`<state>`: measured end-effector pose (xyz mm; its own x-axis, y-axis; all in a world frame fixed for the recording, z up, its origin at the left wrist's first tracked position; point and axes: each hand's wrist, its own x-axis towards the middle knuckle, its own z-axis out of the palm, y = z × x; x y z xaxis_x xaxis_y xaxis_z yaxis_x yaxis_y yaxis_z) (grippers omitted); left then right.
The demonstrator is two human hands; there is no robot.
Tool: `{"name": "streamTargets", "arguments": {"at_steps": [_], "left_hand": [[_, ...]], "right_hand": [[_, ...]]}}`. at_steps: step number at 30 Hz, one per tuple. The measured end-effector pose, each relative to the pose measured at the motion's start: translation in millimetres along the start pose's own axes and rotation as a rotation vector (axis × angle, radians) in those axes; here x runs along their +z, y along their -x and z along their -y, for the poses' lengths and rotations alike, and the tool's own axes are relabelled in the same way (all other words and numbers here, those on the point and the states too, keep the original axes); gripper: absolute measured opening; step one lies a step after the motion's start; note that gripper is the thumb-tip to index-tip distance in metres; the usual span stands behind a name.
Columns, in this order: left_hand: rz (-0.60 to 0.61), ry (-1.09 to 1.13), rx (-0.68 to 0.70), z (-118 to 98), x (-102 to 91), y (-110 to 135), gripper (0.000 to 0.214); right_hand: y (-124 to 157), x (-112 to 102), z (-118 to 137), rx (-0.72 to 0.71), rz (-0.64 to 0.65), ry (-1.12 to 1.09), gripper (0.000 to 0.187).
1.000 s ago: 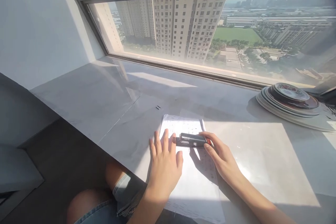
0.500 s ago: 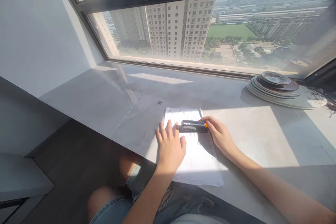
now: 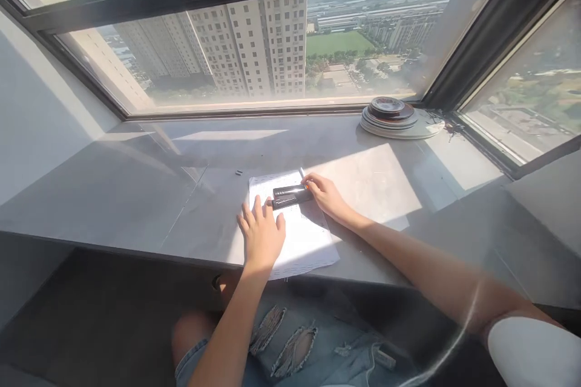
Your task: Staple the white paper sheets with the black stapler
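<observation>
A black stapler lies across the printed paper, its upper arm apart from the base at the left end. My right hand grips its rear end, where a bit of orange shows by the fingers. My left hand rests on the paper's left side with fingers spread, the index fingertip close to the stapler's front end. Whether that fingertip touches the stapler is hard to tell. Two small dark pieces sit on the grey counter just beyond the sheet's upper left corner.
A stack of plates stands at the far right against the window frame, with dry twigs beside it. Sunlit patches cross the counter. Its front edge runs above my lap, where ripped jeans show.
The camera has turned right, so everything sits further left in view. The gap between the stapler's upper arm and base looks wider. Both hands keep about the same places on paper and stapler.
</observation>
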<state>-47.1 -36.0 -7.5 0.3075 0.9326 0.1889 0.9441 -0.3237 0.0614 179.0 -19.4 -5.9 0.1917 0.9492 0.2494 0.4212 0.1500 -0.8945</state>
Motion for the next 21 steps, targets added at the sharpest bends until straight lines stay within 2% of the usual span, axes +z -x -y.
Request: {"name": "streamTargets", "arguments": {"at_steps": [6, 13, 21], "left_hand": [[0.015, -0.004, 0.010, 4, 2.3, -3, 0.060], [0.021, 0.060, -0.052, 1, -1.4, -2, 0.056], [0.005, 0.152, -0.099, -2, -4.0, 3, 0.052]], "right_hand": [[0, 1, -3, 0.008, 0.002, -0.034, 0.025], [3, 2, -1, 0.008, 0.013, -0.053, 0.027], [1, 4, -12, 0.015, 0.039, -0.030, 0.031]]}}
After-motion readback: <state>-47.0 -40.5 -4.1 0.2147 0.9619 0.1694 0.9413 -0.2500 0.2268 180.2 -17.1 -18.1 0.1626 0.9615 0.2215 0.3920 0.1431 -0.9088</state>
